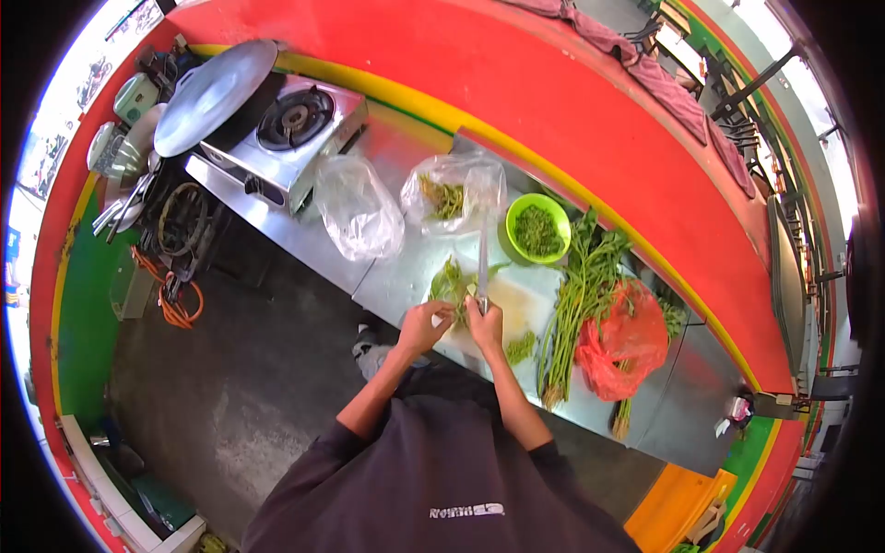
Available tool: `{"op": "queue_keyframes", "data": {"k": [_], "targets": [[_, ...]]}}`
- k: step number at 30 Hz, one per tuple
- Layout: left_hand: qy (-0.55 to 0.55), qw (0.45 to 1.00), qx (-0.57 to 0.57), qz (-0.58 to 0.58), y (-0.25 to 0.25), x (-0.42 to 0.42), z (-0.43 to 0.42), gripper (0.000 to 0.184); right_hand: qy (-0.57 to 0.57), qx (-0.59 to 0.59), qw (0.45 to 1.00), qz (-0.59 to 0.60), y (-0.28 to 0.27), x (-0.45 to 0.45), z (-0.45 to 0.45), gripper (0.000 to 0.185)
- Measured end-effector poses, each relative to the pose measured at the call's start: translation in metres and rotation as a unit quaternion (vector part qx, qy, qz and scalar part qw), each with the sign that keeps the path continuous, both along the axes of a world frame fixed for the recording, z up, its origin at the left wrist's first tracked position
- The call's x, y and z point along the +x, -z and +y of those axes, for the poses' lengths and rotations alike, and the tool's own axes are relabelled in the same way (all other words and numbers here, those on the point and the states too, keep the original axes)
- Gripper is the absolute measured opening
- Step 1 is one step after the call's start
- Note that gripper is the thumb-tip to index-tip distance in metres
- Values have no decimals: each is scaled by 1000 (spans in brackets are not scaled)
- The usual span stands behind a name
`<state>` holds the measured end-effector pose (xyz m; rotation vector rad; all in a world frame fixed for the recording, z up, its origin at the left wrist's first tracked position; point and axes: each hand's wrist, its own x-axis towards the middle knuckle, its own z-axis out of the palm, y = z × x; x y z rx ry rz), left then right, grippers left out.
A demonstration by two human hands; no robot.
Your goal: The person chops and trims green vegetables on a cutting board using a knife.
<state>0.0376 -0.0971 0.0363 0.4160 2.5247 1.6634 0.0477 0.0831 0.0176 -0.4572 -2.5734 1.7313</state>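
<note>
My right hand [485,327] is closed around the handle of a knife [483,263], whose blade points away from me. Just to its left, my left hand [424,329] pinches some leafy greens [449,284] close to the knife. Both hands are over the near left part of a pale cutting board [521,304]. A small pile of chopped greens [521,347] lies at the board's near right edge. Beyond the board stands a lime-green bowl [513,214] with chopped greens in it.
Right of the board lie long-stemmed greens [564,318] and a red plastic bag [622,341]. A plastic bag with stems [452,195] and another clear bag [358,207] are on the steel counter [406,281]. Farther left are a gas stove [295,120] and a large metal lid [217,97].
</note>
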Motion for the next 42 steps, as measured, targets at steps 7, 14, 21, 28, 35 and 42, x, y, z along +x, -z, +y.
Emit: {"op": "queue_keyframes", "data": {"k": [7, 14, 21, 28, 35, 42], "targets": [[-1, 996, -84, -27, 2, -22, -27, 25, 182, -161, 970, -8, -12, 20, -3, 30], [56, 985, -142, 81, 24, -45, -6, 30, 171, -233, 957, -29, -23, 61, 17, 25], [27, 995, -74, 68, 22, -55, 4, 15, 191, -294, 934, -71, -48, 98, 35, 24], [10, 988, 151, -31, -35, -72, 8, 15, 199, -305, 930, -51, -68, 117, 28, 26], [59, 926, 349, -133, -70, -94, -43, 11, 191, -229, 951, -82, -67, 110, 24, 28], [106, 981, 71, -148, -72, -90, -92, 21, 176, -201, 961, -73, -60, 106, 21, 28]]}}
